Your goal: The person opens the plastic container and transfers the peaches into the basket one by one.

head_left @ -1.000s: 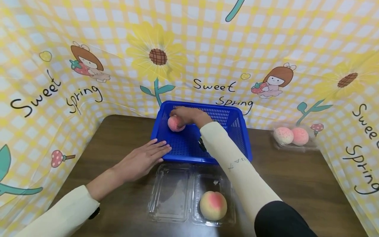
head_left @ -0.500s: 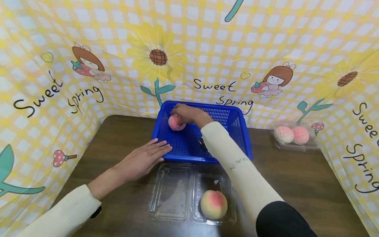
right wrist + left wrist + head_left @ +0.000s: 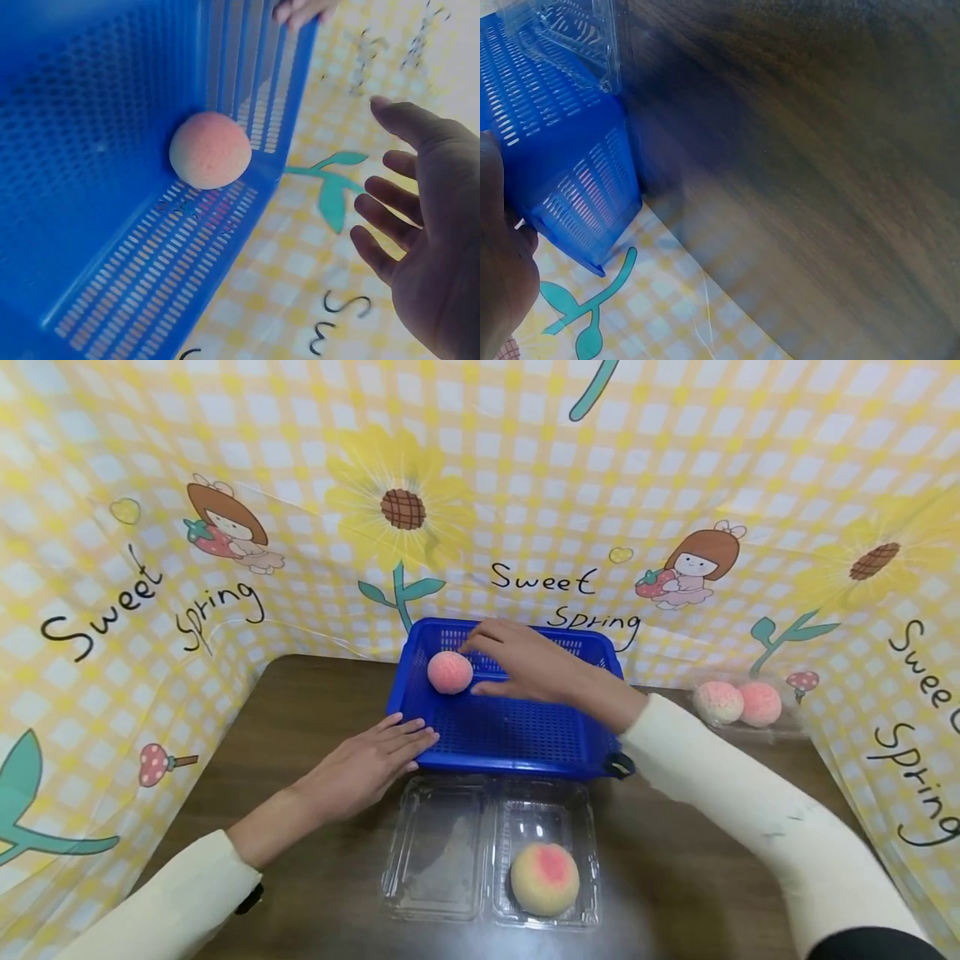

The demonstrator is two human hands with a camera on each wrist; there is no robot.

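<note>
"What is that big blue thing?"

"It's a blue basket [image 3: 570, 180] with lots of little holes in its side. It sits on the brown bench [image 3: 817, 150]."

"And the shiny thing at the top?"

"A clear plastic box [image 3: 577, 37], just beside the basket."

"Is that a hand?"

"Yes, the left hand [image 3: 502, 255] is at the edge, touching the basket's wall. Under the basket's corner is a yellow checked cloth [image 3: 667, 315] with a green leaf [image 3: 592, 300] on it."

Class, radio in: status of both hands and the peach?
Right hand open above basket. Left hand flat against its corner. Peach inside, untouched. Nothing obstructing.
</note>
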